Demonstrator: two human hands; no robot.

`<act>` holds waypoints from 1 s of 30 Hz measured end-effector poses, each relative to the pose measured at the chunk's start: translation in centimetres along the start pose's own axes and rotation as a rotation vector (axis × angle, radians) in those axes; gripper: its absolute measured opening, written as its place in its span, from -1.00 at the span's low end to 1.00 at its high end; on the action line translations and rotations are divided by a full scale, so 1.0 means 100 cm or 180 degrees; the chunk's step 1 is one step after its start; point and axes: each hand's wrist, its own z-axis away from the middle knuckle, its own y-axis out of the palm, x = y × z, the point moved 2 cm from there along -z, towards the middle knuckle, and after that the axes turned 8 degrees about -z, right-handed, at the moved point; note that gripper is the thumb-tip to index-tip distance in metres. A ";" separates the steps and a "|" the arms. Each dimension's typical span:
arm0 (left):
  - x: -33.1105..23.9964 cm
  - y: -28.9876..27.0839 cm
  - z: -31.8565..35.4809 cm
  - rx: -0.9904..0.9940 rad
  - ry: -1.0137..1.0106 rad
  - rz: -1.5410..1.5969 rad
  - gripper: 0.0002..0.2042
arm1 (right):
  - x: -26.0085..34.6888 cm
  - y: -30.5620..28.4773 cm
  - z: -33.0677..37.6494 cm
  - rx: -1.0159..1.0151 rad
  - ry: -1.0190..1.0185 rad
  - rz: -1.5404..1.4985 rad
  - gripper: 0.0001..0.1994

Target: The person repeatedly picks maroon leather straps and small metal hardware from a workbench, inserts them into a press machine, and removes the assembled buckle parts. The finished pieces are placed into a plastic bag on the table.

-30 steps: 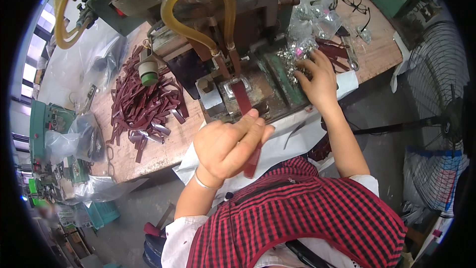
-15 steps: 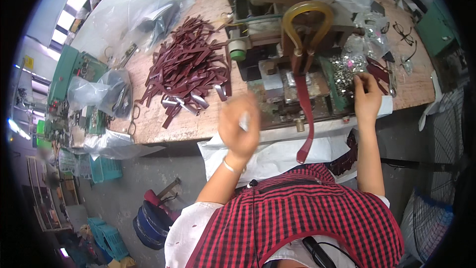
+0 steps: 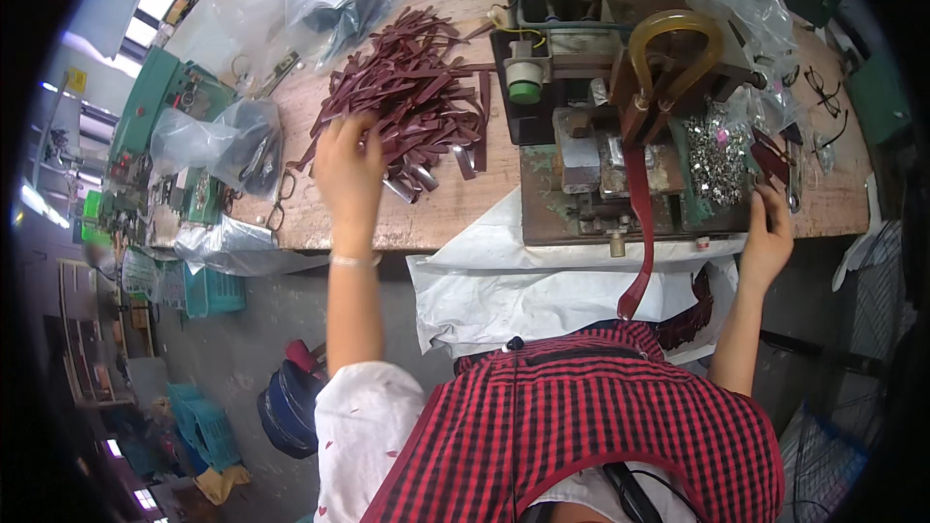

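Observation:
My left hand (image 3: 351, 174) reaches over the near left edge of a pile of dark red eyeglass temples (image 3: 412, 87). Its fingers are apart and slightly bent, and no temple shows in its grip. One dark red temple (image 3: 639, 223) is in the press (image 3: 668, 116) under a looped amber tube, its curved end hanging over the table's front edge. At the right, my right hand (image 3: 768, 232) is beside a heap of small shiny metal parts (image 3: 715, 160). Its thumb and fingers are drawn together; anything between the tips is too small to make out.
Clear plastic bags (image 3: 339, 0) lie behind the pile. Scissors (image 3: 281, 201) and a green machine (image 3: 160, 107) are at the left. Glasses (image 3: 823, 92) lie at the far right. White cloth (image 3: 484, 291) hangs below the table edge.
My left hand has moved left from in front of the press to the temple pile. My right hand has drawn back slightly from the metal parts. The view has shifted left.

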 end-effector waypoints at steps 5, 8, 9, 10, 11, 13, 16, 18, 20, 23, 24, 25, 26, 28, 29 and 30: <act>0.086 0.045 0.075 0.1447 -0.0404 -0.0832 -0.80 | 0.048 0.009 0.002 0.0262 0.0228 -0.0481 -0.83; 0.075 0.046 0.078 0.1184 -0.0377 -0.0447 -0.79 | 0.112 0.060 -0.001 0.1033 -0.0269 -0.0441 -0.79; 0.071 0.044 0.080 0.1156 -0.0428 -0.0384 -0.78 | 0.128 0.078 -0.004 0.1210 -0.0374 -0.0570 -0.79; 0.068 0.048 0.084 0.1135 -0.0434 -0.0223 -0.79 | 0.135 0.092 -0.011 0.1304 -0.0346 -0.0631 -0.78; 0.067 0.052 0.089 0.1103 -0.0446 -0.0074 -0.79 | 0.139 0.104 -0.015 0.1404 -0.0326 -0.0707 -0.77; 0.057 0.046 0.096 0.0937 -0.0456 0.0021 -0.79 | 0.146 0.118 -0.010 0.1301 -0.0001 -0.0977 -0.73; 0.043 0.033 0.104 0.0954 -0.0949 0.0359 -0.80 | 0.141 0.127 0.001 0.1511 0.0302 -0.1588 -0.66; 0.045 0.030 0.097 0.0961 -0.1014 0.0653 -0.84 | 0.142 0.126 0.005 0.1517 0.0445 -0.1499 -0.66; 0.042 0.025 0.094 0.0661 -0.0822 0.0563 -0.88 | 0.139 0.128 0.009 0.1423 0.0532 -0.1722 -0.65; 0.034 0.023 0.080 0.0240 -0.0758 0.1168 -0.85 | 0.147 0.134 0.013 0.1443 0.0731 -0.2272 -0.63; 0.015 0.016 0.072 0.0025 -0.0740 0.1442 -0.83 | 0.163 0.131 0.016 0.1489 0.0967 -0.2250 -0.62; 0.002 0.013 0.066 -0.0191 -0.0726 0.1712 -0.81 | 0.168 0.132 0.016 0.1537 0.0933 -0.2125 -0.61; -0.006 0.012 0.063 -0.0621 -0.0254 0.1554 -0.76 | 0.169 0.135 0.016 0.1475 0.0867 -0.2274 -0.61; -0.047 -0.009 0.059 -0.0719 -0.0677 0.2355 -0.82 | 0.171 0.135 0.020 0.1405 0.0895 -0.2308 -0.59; -0.071 -0.018 0.057 -0.0780 -0.0849 0.2882 -0.85 | 0.180 0.127 0.024 0.1390 0.0973 -0.2202 -0.58; -0.101 -0.033 0.054 -0.0793 -0.0410 0.2938 -0.89 | 0.189 0.116 0.027 0.1603 0.0923 -0.1926 -0.50</act>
